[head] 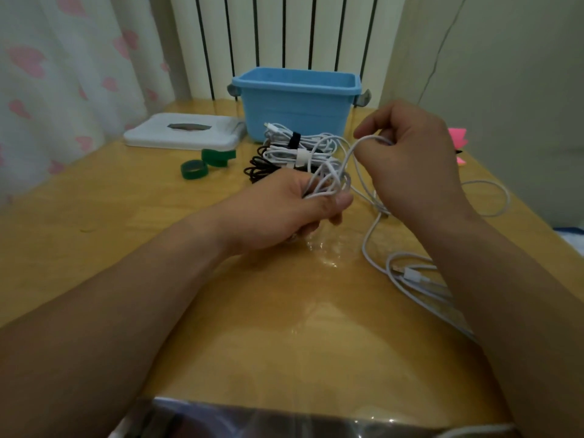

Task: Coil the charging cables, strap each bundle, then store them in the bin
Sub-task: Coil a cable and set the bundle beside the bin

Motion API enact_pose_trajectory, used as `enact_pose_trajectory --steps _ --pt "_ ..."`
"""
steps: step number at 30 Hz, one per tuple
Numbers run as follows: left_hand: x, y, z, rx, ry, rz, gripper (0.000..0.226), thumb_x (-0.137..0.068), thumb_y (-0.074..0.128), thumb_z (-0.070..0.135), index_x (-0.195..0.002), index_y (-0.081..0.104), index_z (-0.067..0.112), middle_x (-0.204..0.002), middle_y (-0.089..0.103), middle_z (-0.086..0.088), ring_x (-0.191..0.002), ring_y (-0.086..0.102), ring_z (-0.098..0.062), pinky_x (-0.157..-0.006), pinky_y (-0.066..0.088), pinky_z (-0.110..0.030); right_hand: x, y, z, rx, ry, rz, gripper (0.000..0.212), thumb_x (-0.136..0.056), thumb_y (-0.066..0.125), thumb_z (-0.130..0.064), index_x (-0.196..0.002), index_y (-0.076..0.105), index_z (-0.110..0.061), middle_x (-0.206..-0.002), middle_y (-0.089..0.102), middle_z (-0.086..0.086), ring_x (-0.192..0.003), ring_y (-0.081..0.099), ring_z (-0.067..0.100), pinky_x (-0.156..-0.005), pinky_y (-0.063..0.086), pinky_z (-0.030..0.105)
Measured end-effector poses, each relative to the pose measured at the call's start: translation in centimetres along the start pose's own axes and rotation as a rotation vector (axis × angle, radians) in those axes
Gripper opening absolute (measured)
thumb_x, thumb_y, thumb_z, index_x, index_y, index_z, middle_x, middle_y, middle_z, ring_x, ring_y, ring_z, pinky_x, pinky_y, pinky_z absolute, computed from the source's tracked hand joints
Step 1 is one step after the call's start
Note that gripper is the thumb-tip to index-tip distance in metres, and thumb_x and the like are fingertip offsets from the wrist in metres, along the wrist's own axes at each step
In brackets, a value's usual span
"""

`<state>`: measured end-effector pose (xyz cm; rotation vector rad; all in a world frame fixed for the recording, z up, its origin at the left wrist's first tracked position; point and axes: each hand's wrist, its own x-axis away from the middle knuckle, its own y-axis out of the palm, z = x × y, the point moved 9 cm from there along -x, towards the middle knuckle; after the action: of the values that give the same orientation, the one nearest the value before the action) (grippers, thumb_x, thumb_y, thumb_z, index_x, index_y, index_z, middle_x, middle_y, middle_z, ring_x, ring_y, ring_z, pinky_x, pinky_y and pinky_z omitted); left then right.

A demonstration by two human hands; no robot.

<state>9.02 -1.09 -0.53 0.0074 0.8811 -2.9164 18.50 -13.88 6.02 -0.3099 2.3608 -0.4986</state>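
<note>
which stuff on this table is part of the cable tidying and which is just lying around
Job: white cable held in left hand and right hand, strapped bundles, green straps, blue bin.
Lying about: white lid, pink notes.

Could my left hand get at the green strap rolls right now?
Probably not yet: the left hand is clamped on the white cable coil. The green strap rolls lie unobstructed on the table.

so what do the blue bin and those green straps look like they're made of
The blue bin looks like moulded plastic: smooth matte walls, thick rolled rim. The green straps seem to be fabric hook-and-loop tape, dull and fuzzy-looking, coiled into soft rings; too blurred to be sure.
</note>
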Motion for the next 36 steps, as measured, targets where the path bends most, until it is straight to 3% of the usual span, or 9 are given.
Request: enact_pose_trajectory --steps 5,10,13,17,21,24,28,31,36 --pt "-0.1 -2.8 -0.7 0.329 0.001 0.245 0.041 -0.112 0.049 0.048 -0.083 0.056 0.02 -0.064 0.046 -0.002 -0.069 0.057 -0.023 -0.074 0.052 -0.033 0.4 1.0 -0.5 -0.117 0.009 -0.054 0.006 -0.099 0.064 -0.025 -0.1 0.068 -0.021 -0.08 0.062 -0.005 -0.065 0.051 0.004 -0.06 0.042 0.022" --pt "-0.2 -4.2 -1.3 0.62 0.036 0.368 0.038 -0.109 0.054 0.049 -0.085 0.055 0.021 -0.066 0.051 0.001 -0.069 0.062 -0.018 -0.068 0.054 -0.034 1.9 3.9 -1.1 -0.147 0.016 -0.225 0.021 -0.11 0.052 -0.029 -0.098 0.067 -0.02 -0.076 0.064 -0.003 -0.062 0.057 0.007 -0.058 0.048 0.028" --pt "-0.6 -2.9 -0.3 0.538 0.104 0.313 0.045 -0.105 0.058 0.053 -0.113 0.07 0.01 -0.097 0.076 -0.017 -0.091 0.075 -0.036 -0.086 0.063 -0.046 3.0 5.4 -1.9 -0.059 -0.069 -0.299 0.021 -0.111 0.051 -0.031 -0.096 0.064 -0.024 -0.079 0.066 -0.008 -0.066 0.061 0.002 -0.056 0.045 0.016" --pt "-0.8 -2.5 -0.4 0.553 0.085 0.359 0.047 -0.11 0.058 0.045 -0.131 0.066 0.004 -0.126 0.069 -0.03 -0.124 0.063 -0.051 -0.109 0.05 -0.069 3.6 6.6 -2.3 0.042 -0.161 -0.376 0.017 -0.108 0.049 -0.036 -0.104 0.064 -0.03 -0.092 0.071 -0.01 -0.084 0.068 0.011 -0.075 0.056 0.039" --pt "-0.3 -4.3 -1.8 0.673 0.037 0.543 0.031 -0.114 0.051 0.031 -0.111 0.066 0.003 -0.095 0.075 -0.014 -0.087 0.076 -0.026 -0.082 0.065 -0.041 4.3 7.8 -2.6 0.195 -0.242 -0.477 0.015 -0.105 0.054 -0.041 -0.094 0.051 -0.032 -0.083 0.059 -0.014 -0.078 0.059 0.016 -0.067 0.045 0.038" --pt "-0.8 -5.5 -2.4 1.011 0.068 0.536 0.03 -0.115 0.048 0.032 -0.117 0.056 0.003 -0.086 0.068 -0.016 -0.075 0.074 -0.025 -0.07 0.063 -0.039 4.3 8.1 -2.4 0.249 -0.253 -0.509 0.023 -0.105 0.057 -0.039 -0.085 0.048 -0.03 -0.08 0.056 -0.012 -0.078 0.055 0.017 -0.066 0.042 0.038" --pt "-0.3 -7.9 -3.5 1.298 0.078 0.524 0.032 -0.115 0.047 0.034 -0.089 0.052 0.016 -0.062 0.048 0.003 -0.052 0.049 -0.01 -0.053 0.054 -0.026 3.7 7.2 -1.3 0.335 -0.22 -0.554 0.019 -0.105 0.058 -0.038 -0.089 0.06 -0.026 -0.08 0.059 -0.011 -0.08 0.055 0.014 -0.067 0.042 0.036" --pt "-0.1 -9.2 -4.3 0.98 0.004 0.488 0.032 -0.113 0.052 0.037 -0.085 0.047 0.022 -0.063 0.038 0.006 -0.049 0.032 -0.007 -0.04 0.032 -0.02 2.7 5.8 -0.7 0.326 -0.2 -0.456 0.009 -0.1 0.064 -0.034 -0.096 0.069 -0.028 -0.085 0.068 -0.009 -0.084 0.062 0.016 -0.073 0.05 0.039" --pt "-0.2 -5.2 -2.3 0.376 -0.055 0.258 0.022 -0.106 0.064 0.04 -0.096 0.06 0.021 -0.064 0.043 0.005 -0.052 0.036 -0.011 -0.045 0.035 -0.024 1.6 3.0 -1.4 0.262 -0.224 -0.194 0.014 -0.091 0.071 -0.021 -0.102 0.067 -0.029 -0.077 0.06 -0.013 -0.076 0.059 0.013 -0.072 0.039 0.032"
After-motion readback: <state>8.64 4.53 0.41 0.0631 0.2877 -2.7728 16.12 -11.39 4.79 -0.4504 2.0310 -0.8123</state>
